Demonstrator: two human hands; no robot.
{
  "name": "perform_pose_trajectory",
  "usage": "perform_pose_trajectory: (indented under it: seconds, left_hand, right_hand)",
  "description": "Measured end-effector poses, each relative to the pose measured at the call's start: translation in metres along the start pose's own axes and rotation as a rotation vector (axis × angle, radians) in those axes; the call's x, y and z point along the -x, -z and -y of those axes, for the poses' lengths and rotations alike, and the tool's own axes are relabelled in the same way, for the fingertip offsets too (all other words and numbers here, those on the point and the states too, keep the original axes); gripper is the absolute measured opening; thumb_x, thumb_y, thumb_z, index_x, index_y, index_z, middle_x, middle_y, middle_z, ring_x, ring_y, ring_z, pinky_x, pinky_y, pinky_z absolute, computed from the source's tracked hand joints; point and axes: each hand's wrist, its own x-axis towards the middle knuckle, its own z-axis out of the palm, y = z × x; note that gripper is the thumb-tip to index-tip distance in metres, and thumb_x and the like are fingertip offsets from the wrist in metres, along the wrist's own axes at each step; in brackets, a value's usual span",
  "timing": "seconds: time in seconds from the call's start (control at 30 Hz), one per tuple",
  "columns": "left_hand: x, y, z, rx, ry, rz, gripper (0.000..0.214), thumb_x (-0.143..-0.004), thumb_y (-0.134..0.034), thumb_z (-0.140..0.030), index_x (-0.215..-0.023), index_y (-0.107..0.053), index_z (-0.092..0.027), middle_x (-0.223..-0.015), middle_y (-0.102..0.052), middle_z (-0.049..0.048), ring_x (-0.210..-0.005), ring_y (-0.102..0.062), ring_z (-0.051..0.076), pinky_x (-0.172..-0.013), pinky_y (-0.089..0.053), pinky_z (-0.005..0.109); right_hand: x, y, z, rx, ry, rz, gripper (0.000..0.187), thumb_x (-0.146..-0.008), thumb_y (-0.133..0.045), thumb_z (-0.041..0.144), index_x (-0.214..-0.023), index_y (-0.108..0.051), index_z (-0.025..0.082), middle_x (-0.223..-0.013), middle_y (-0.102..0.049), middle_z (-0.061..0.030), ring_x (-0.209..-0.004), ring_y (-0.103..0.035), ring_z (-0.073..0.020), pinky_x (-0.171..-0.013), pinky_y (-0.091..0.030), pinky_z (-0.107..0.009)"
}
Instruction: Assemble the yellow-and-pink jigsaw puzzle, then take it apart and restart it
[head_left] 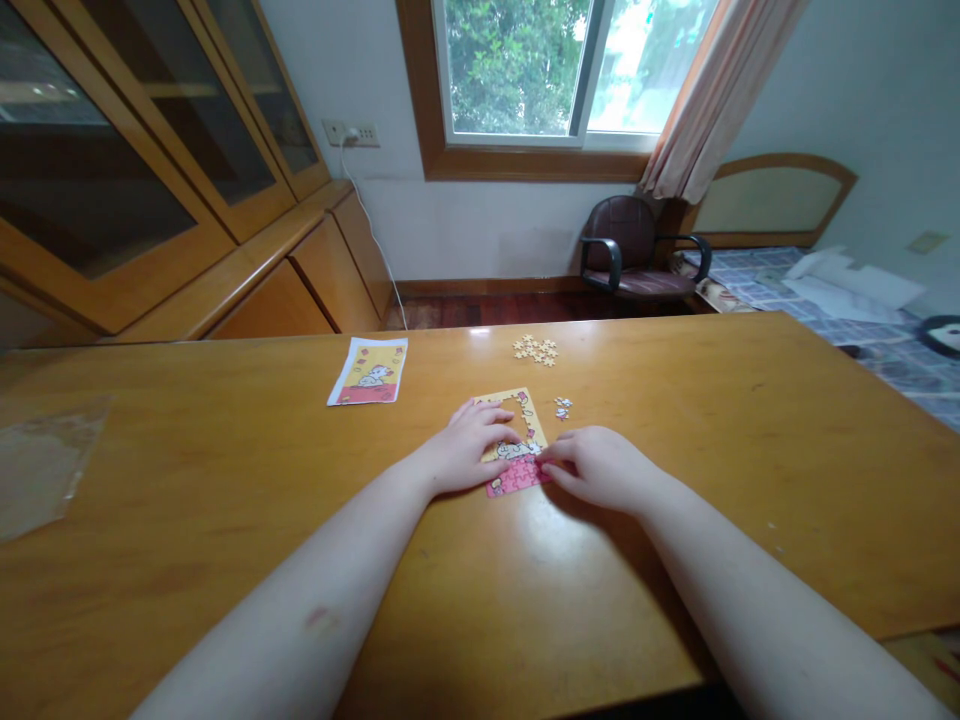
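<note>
Pressing flat in the head view: our left hand (469, 447), fingers spread, on the thin yellow-and-pink cardboard jigsaw puzzle (523, 474) mid wooden table (697, 400). Right hand (598, 466) is half-curled at its right edge; we can't tell if it pinches anything. Likely light and flimsy: hold edges, slide.

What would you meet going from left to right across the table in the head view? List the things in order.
Plastic sheet → card → left hand → right hand. The puzzle under both hands and the loose pieces overlap them, so they are left out.
</note>
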Motion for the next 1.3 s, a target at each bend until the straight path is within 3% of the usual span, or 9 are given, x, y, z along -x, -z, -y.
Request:
perform_pose_trajectory:
  seconds: [0.63,0.9,1.3]
  left_hand:
    - [0.002,0.001,-0.002,0.021,-0.016,0.016,0.027,-0.081,-0.065,-0.035,-0.107,-0.069,-0.029,-0.137,-0.054,0.0068,-0.133,-0.041,0.029,-0.116,-0.017,0.058]
    - [0.002,0.000,-0.001,0.001,-0.011,0.018,0.042,-0.080,-0.065,-0.034,-0.122,-0.064,-0.029,-0.140,-0.051,0.0089,-0.135,-0.039,0.031,-0.116,-0.017,0.058]
    - [0.002,0.001,-0.003,0.001,0.002,0.016,0.039,-0.079,-0.065,-0.034,-0.118,-0.065,-0.026,-0.139,-0.052,0.0099,-0.134,-0.040,0.032,-0.115,-0.018,0.058]
  right_hand:
    - [-0.001,-0.001,0.002,-0.014,0.013,0.009,0.031,-0.093,-0.047,0.037,-0.107,-0.072,0.026,-0.092,-0.074,-0.0055,-0.080,-0.065,-0.0193,-0.070,-0.041,-0.027]
    - [-0.003,-0.006,0.001,-0.019,0.001,0.000,0.031,-0.093,-0.048,0.036,-0.112,-0.070,0.026,-0.097,-0.074,-0.0069,-0.087,-0.067,-0.0211,-0.076,-0.043,-0.028]
    - [-0.003,-0.006,0.002,-0.002,-0.008,-0.003,0.031,-0.093,-0.048,0.038,-0.113,-0.069,0.026,-0.096,-0.074,-0.0069,-0.085,-0.067,-0.0213,-0.073,-0.043,-0.028]
